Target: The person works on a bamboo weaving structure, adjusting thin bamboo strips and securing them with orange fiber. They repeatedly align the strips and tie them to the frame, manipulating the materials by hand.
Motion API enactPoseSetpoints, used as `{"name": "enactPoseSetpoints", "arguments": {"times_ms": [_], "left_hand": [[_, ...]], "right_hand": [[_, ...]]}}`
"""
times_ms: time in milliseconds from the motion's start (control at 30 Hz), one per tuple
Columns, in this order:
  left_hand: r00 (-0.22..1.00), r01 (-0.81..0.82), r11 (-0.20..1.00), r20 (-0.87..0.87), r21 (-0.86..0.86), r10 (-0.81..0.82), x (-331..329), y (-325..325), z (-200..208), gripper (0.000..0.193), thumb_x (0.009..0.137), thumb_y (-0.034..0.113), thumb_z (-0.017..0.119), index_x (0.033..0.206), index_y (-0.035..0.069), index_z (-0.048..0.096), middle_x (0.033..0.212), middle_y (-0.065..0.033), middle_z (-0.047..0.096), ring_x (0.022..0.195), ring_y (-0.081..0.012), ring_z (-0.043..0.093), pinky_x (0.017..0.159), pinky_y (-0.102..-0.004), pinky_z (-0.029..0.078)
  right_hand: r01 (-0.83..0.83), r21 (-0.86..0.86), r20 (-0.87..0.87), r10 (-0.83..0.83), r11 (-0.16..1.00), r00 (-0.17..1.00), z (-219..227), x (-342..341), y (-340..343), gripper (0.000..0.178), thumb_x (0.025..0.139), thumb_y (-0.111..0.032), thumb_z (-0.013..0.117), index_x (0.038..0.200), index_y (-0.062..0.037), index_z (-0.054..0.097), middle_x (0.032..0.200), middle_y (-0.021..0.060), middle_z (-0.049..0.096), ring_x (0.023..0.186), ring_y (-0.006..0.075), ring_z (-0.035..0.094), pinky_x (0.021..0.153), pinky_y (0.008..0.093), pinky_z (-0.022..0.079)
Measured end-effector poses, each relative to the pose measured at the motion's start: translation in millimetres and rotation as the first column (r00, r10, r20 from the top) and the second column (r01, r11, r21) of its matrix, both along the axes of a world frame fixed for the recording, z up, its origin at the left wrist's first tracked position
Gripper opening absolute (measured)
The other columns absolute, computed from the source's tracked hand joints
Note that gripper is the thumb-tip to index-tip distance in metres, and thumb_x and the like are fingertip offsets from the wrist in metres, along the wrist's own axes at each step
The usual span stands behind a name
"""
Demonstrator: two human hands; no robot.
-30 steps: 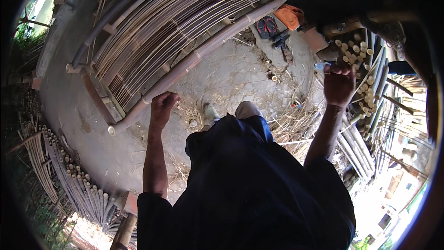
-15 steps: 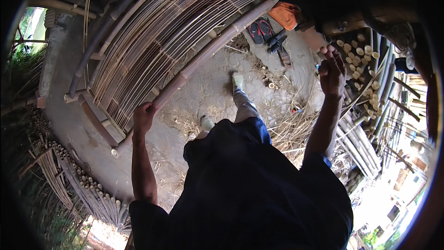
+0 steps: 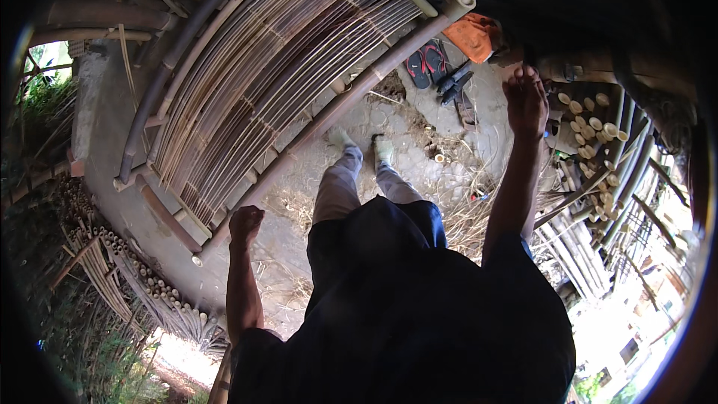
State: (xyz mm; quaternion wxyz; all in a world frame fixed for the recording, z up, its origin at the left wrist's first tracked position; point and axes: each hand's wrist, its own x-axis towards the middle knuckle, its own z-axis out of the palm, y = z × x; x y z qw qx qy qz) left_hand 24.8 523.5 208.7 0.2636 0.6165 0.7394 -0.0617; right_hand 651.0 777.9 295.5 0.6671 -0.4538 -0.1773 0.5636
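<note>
The fingers of the left hand [image 3: 246, 223] were seen curled into a loose fist that held nothing, just beside the near long edge of a slatted bamboo frame [image 3: 284, 75] lying on the dirt ground [image 3: 419, 157]. That edge was formed by a thick brown pole [image 3: 336, 105], whose long axis ran on a diagonal from its lower end close to the fist up and away to a pale cut end at the far right corner of the frame. The fist lay close by that pole at its lower end, though whether it touched could not be told. The right hand [image 3: 526, 101] was raised well apart from the frame, on the other side of the body; its fingers were half spread and bent, and whether something small was held in them could not be told, since they were seen from the back in shade. That hand was nearest to a stack of cut bamboo poles [image 3: 598, 127] with pale round ends. Of the two hands, the left was judged by far the nearer to the frame's edge pole. Red sandals [image 3: 426, 63] and an orange cloth [image 3: 476, 34] were seen on the ground beyond the pole's far end, and bundled thin canes [image 3: 112, 269] lay past the frame's lower left corner.
</note>
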Motion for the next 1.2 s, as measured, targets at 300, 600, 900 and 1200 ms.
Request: {"name": "enactPoseSetpoints", "arguments": {"times_ms": [300,600,900,1200], "left_hand": [[0.942,0.264,0.952,0.170,0.154,-0.288,109.7,279.6,-154.6,0.065,0.082,0.035,0.072,0.134,0.006,0.047,0.136,-0.0188,0.048,0.122,-0.0353,0.050,0.099,-0.0438,0.045],[0.949,0.315,0.948,0.003,0.051,-0.316,147.0,357.8,-282.7,0.041,0.083,0.027,0.066,0.114,0.002,0.060,0.117,-0.0215,0.061,0.094,-0.0343,0.067,0.081,-0.0426,0.055],[0.834,0.279,0.923,0.411,0.263,-0.369,170.5,352.0,-37.5,0.013,0.084,0.019,0.067,0.078,0.007,0.067,0.072,-0.0153,0.064,0.068,-0.0349,0.062,0.061,-0.0450,0.048],[0.648,-0.410,0.878,0.756,0.245,0.091,132.6,280.3,99.0,0.011,0.093,0.005,0.057,0.095,0.002,0.067,0.087,-0.0055,0.067,0.080,-0.0148,0.062,0.071,-0.0286,0.050]], "right_hand": [[-0.346,-0.481,0.620,0.591,0.806,0.515,-35.9,-97.8,-26.3,0.031,0.099,-0.024,0.049,0.089,-0.0015,0.069,0.085,0.0070,0.070,0.076,0.0150,0.065,0.070,0.0297,0.052],[-0.444,-0.815,0.127,0.863,0.372,0.489,-84.7,-186.9,-27.9,0.016,0.088,-0.017,0.064,0.093,-0.0022,0.067,0.079,0.0042,0.064,0.071,0.0114,0.062,0.064,0.0287,0.050],[-0.732,-0.425,0.019,0.813,0.533,0.581,-109.9,-229.1,69.0,0.029,0.095,-0.030,0.060,0.107,-0.0039,0.064,0.089,0.0049,0.064,0.069,0.0102,0.062,0.055,0.0259,0.044],[-0.734,-0.026,-0.047,0.733,0.678,0.679,18.5,-218.8,271.2,0.014,0.085,-0.026,0.068,0.083,-0.0132,0.063,0.066,-0.0042,0.052,0.050,0.0048,0.042,0.041,0.0216,0.031]]}}
